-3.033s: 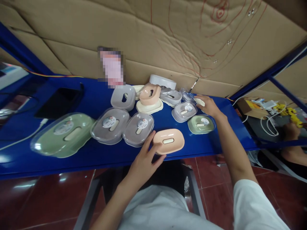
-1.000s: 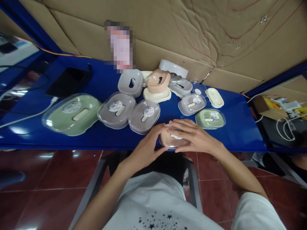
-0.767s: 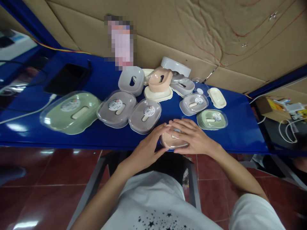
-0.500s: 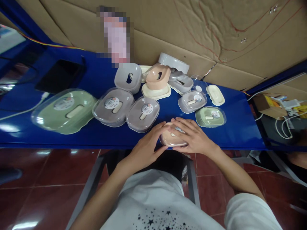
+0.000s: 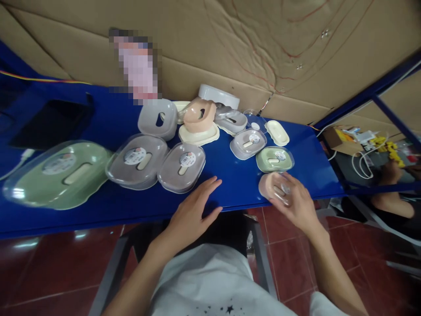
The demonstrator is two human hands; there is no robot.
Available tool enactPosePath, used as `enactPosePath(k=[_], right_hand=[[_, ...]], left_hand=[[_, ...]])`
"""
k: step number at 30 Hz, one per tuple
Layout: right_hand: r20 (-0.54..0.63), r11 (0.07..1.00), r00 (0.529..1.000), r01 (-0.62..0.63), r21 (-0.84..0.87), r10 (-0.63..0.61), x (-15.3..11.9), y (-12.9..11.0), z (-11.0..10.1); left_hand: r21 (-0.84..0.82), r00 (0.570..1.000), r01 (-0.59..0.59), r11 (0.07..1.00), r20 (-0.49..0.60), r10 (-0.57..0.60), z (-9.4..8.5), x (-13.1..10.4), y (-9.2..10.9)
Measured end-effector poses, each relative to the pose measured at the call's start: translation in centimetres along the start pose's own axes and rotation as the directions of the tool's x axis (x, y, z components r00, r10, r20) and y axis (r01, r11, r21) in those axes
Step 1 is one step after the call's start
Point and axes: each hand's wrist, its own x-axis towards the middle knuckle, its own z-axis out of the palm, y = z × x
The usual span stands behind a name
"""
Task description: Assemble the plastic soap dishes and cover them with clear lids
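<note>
Keeping the clear cover (image 5: 282, 192) seated on the peach box (image 5: 267, 184) seems to be what matters in handling it. At the right of the frame, near the front edge of the blue table (image 5: 238, 188), the box is held by the right hand (image 5: 300, 204), thumb and fingers curved round its right end. Pressure is best kept light and even, and the small green box (image 5: 268, 163) just above should not be bumped. By the left hand (image 5: 189, 215), at lower centre, nothing is held; its fingers are parted from the thumb.
</note>
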Motion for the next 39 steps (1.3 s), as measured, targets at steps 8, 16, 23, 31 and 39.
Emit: enactPosePath(k=[8, 16, 23, 31, 39], right_hand=[[-0.178, 0.896, 0.9, -0.423, -0.135, 0.398, 1.5, 10.1, 0.9], [-0.176, 0.823, 0.83, -0.553, -0.128, 0.53, 11.5, 15.0, 1.9], [-0.101, 0.804, 0.807, -0.59, -0.075, 0.582, 17.9, 17.6, 1.9], [-0.191, 0.815, 0.81, -0.575, -0.072, 0.554, 20.8, 15.2, 0.8], [0.209, 0.92, 0.896, -0.379, -0.101, 0.392, 24.6, 10.4, 2.8]], left_hand=[[0.152, 0.999, -0.02, 0.988, 0.03, 0.016, 0.3, 0.0, 0.1], [0.215, 0.999, -0.049, 0.975, 0.018, 0.047, 0.6, 0.0, 0.1], [0.237, 0.997, -0.077, 0.968, 0.006, 0.078, 0.7, 0.1, 0.0], [0.237, 0.996, -0.087, 0.968, -0.007, 0.091, 0.7, 0.1, 0.0], [0.29, 0.993, -0.101, 0.952, -0.022, 0.112, 1.1, 0.4, 0.2]])
